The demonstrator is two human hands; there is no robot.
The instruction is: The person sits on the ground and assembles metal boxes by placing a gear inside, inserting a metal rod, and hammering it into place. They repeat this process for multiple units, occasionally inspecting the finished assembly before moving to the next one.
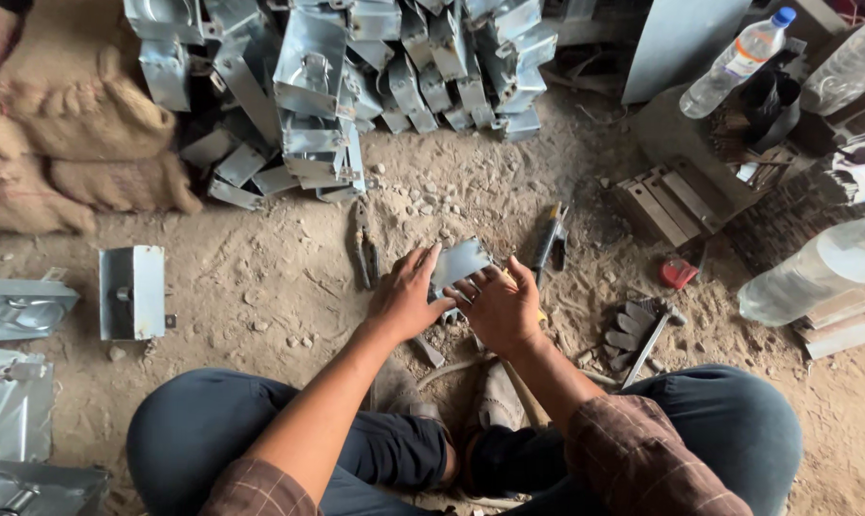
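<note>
Hands meet over a small flat piece of grey galvanised sheet metal (458,261), held just above the sandy dirt floor (289,287) in front of the seated person's crossed legs. The left hand (405,296) grips the piece's left edge, fingers curled over the top and thumb beneath; the right hand (497,306) closes around its lower right side, fingers wrapped on the metal and possibly on a thin tool, though that is too hidden to tell.

Judging by this pose, the step in hand is shaping or lining up the sheet by hand, and the piece looks partly bent. A next move would call for a firm two-handed hold and care along the cut edges, which look sharp.

The sheet itself is pale, dull-shiny and roughly rectangular, tilted with its upper right corner raised.

Around it lie dark metal pliers (364,244) just left of the left hand, and a yellow-tipped hand tool (548,236) just right of the sheet. A heap of folded grey sheet-metal boxes (356,76) sits well beyond. One finished grey box with a latch (132,291) rests apart on the left. Clear plastic water bottles (814,272) lie at the right, near a small red object (678,273). Brown burlap sacks (69,124) fill the upper left corner.
</note>
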